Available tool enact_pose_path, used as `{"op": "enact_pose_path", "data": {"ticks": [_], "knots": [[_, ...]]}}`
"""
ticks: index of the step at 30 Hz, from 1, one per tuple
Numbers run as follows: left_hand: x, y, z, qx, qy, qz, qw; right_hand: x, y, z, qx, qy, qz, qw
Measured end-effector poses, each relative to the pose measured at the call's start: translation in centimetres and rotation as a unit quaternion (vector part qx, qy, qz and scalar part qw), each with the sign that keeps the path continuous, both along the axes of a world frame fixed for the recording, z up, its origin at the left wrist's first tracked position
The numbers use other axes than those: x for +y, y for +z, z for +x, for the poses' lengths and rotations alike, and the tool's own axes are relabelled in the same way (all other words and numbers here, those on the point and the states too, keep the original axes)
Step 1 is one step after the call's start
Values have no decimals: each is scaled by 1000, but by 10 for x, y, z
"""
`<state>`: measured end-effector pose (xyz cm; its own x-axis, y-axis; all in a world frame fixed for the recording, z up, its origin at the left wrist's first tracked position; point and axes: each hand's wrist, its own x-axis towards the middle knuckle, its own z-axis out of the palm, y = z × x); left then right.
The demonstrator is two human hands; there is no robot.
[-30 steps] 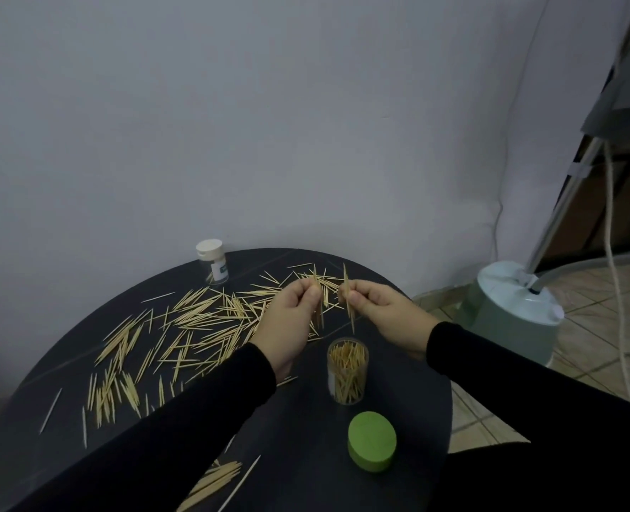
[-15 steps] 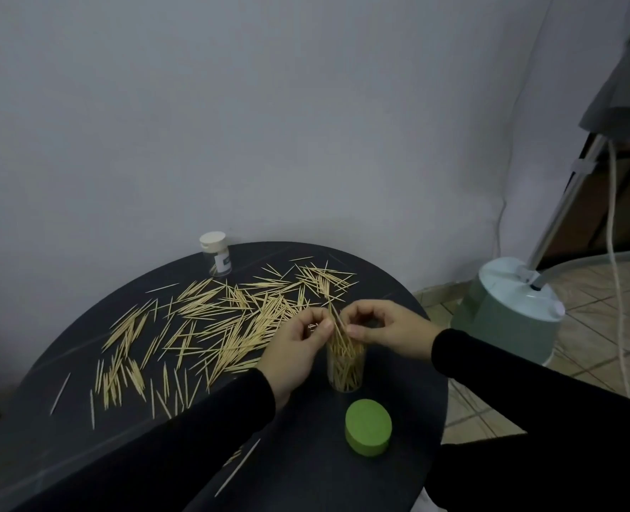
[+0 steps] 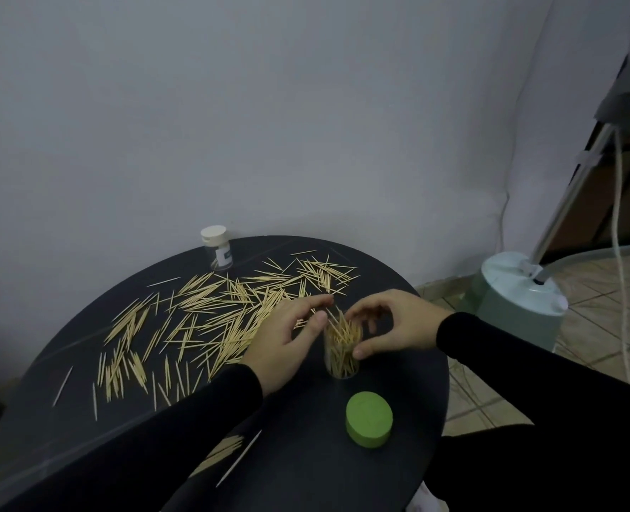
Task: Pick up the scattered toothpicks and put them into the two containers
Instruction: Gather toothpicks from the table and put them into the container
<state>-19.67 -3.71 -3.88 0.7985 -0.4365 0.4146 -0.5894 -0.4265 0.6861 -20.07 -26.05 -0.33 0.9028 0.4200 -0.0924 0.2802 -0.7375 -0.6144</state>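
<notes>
My two hands meet over a clear jar (image 3: 343,351) near the front of a round black table (image 3: 398,364). My right hand (image 3: 391,327) curls round the jar, thumb pressed to its side, steadying it. My left hand (image 3: 287,336) hovers by the rim with fingers relaxed, gripping nothing I can make out. The jar is already well filled with toothpicks standing on end. Its green lid (image 3: 369,418) lies just in front. Most of the job remains, I judge: a wide scatter of toothpicks (image 3: 202,319) covers the table to my left, and a second small white-capped jar (image 3: 217,248) stands closed at the far edge.
</notes>
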Motion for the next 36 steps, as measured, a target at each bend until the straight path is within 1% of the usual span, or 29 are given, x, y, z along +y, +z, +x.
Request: {"op": "enact_pose_path", "data": {"ticks": [4, 8, 12, 16, 18, 22, 24, 27, 30, 33, 36], "knots": [[5, 0, 6, -51, -7, 74, 996, 6, -2, 6, -24, -23, 1, 999], [8, 7, 13, -79, -10, 100, 992, 10, -9, 15, -30, -43, 24, 998], [18, 6, 25, -148, -12, 221, 964, 16, -14, 24, -36, -48, 53, 997], [21, 7, 27, -134, -32, 261, 955, 22, -17, 30, -48, -49, 57, 996], [21, 11, 26, -113, -26, 250, 961, 24, -16, 31, -49, -49, 56, 996], [23, 14, 28, -88, -25, 149, 985, 28, -16, 33, -44, -55, 64, 995], [25, 16, 30, -91, -13, 129, 987, 28, -16, 34, -37, -58, 66, 995], [28, 18, 32, -104, 8, 156, 982, 29, -15, 34, -30, -61, 69, 995], [29, 15, 34, -126, -6, 203, 971, 29, -15, 33, -35, -63, 67, 995], [27, 11, 33, -120, -19, 265, 956, 29, -15, 33, -36, -65, 58, 996], [24, 10, 30, -119, -19, 282, 952, 29, -14, 33, -36, -64, 51, 996]]}}
